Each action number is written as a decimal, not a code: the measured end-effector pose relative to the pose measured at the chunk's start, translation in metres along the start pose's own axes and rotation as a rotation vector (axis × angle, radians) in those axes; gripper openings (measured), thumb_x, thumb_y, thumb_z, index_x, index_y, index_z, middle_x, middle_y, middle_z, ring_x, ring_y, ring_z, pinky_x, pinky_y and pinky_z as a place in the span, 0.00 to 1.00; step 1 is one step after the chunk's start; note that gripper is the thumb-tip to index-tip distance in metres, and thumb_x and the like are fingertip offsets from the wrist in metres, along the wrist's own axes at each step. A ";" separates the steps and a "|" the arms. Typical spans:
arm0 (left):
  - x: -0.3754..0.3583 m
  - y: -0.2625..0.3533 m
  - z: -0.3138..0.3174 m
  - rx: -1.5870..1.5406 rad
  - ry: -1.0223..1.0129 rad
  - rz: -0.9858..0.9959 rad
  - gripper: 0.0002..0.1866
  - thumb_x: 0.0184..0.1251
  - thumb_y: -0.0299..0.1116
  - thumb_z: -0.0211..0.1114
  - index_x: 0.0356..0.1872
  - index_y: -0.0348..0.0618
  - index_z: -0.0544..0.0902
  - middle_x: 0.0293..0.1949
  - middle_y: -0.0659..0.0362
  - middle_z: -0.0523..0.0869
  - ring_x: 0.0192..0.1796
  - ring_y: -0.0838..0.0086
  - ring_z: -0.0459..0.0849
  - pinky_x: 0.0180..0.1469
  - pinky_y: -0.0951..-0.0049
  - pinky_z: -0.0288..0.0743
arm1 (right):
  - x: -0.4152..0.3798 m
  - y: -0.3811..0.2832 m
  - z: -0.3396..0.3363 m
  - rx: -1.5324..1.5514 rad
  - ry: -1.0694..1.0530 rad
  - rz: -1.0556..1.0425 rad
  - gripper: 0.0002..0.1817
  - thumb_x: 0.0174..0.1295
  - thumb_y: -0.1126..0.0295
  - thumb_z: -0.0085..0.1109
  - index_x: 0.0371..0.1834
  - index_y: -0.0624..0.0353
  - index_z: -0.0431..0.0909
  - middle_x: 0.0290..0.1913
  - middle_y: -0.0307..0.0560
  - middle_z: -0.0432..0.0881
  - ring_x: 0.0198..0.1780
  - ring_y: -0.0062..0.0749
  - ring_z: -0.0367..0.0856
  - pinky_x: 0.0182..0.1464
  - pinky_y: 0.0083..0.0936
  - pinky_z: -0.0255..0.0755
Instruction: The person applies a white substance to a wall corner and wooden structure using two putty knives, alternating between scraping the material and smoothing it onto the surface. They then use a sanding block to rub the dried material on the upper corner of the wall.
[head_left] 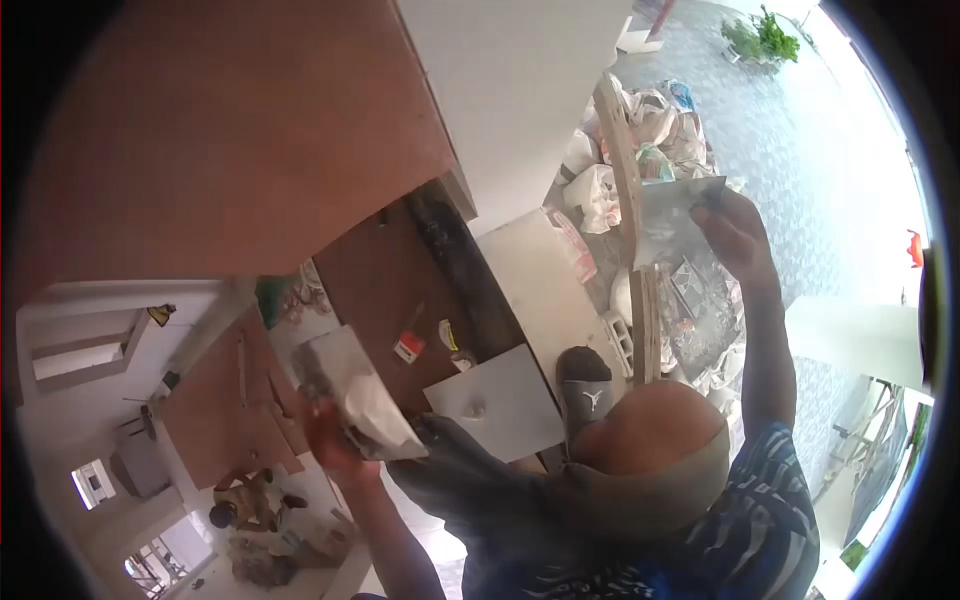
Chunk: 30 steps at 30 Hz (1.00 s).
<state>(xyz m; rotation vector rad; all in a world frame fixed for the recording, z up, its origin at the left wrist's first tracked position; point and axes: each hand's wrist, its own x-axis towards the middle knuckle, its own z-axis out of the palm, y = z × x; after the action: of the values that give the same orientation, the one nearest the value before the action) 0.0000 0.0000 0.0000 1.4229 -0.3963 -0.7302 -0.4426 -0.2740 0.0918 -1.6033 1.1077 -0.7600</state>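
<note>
Plaster work fills our view, seen from high up and looking steeply down. Our left hand is closed around the handle under a plaster hawk, a flat board loaded with a pale, wet heap; its long axis runs from upper left to lower right in the frame, and it tilts a little toward us. Our right hand is raised and closed on the grip of a steel trowel. The trowel's flat blade points left from the hand, its long axis lying roughly level across the picture, its face turned toward the camera and just beside a wooden plank that stands on end. The two tools are well apart. Below us we see a foot in a dark sandal resting on a white board, and a heap of bags on the floor further off.
</note>
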 end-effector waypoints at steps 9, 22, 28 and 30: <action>-0.005 -0.011 0.081 -0.245 -0.039 -0.284 0.18 0.75 0.31 0.55 0.61 0.38 0.73 0.52 0.58 0.81 0.53 0.72 0.81 0.55 0.69 0.75 | -0.013 -0.019 0.138 -0.494 -0.404 -0.589 0.19 0.51 0.87 0.61 0.47 0.60 0.81 0.45 0.50 0.83 0.44 0.45 0.84 0.43 0.34 0.80; 0.001 -0.011 0.092 -0.265 0.043 -0.223 0.11 0.73 0.32 0.58 0.50 0.39 0.78 0.42 0.61 0.81 0.45 0.80 0.76 0.50 0.74 0.71 | -0.003 -0.042 0.198 -0.604 -0.496 -1.064 0.25 0.41 0.81 0.62 0.49 0.69 0.81 0.48 0.52 0.83 0.49 0.44 0.83 0.49 0.37 0.78; 0.009 -0.022 0.093 -0.213 0.056 -0.116 0.09 0.74 0.31 0.57 0.48 0.39 0.78 0.40 0.63 0.79 0.40 0.83 0.72 0.47 0.77 0.69 | 0.001 -0.039 0.212 -0.627 -0.545 -1.073 0.25 0.42 0.80 0.62 0.50 0.69 0.81 0.47 0.52 0.83 0.51 0.43 0.83 0.50 0.37 0.77; 0.012 -0.026 0.091 -0.201 0.036 -0.101 0.09 0.74 0.31 0.57 0.48 0.39 0.78 0.39 0.63 0.78 0.39 0.83 0.71 0.45 0.77 0.69 | 0.001 -0.039 0.216 -0.650 -0.558 -1.075 0.25 0.42 0.80 0.62 0.49 0.69 0.81 0.47 0.51 0.83 0.50 0.43 0.83 0.50 0.37 0.77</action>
<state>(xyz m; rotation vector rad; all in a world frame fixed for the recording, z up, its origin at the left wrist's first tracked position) -0.0564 -0.0760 -0.0150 1.2710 -0.2177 -0.8025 -0.2421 -0.1907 0.0639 -2.7904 -0.0278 -0.5265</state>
